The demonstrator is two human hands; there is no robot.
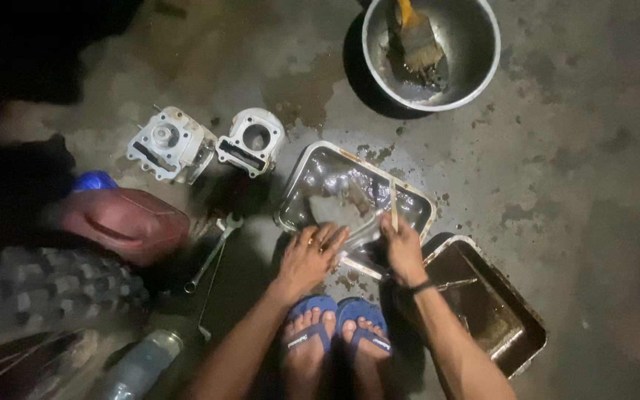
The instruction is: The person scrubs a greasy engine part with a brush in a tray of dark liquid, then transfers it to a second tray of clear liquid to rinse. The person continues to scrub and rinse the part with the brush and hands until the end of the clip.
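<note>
One grey metal part [338,210], wet, oily, over steel tray [299,178].

A single head-worn camera looks almost straight down at a stained concrete floor [557,148] from squatting height, fairly near. The wearer's forearms and sandalled feet [338,333] enter from the bottom centre, a round metal bowl [483,67] sits at the upper right edge, and darkness fills the upper left.

My left hand [311,255] covers part of the grey part [338,207]; the bottle [138,364] runs off the bottom edge
</note>
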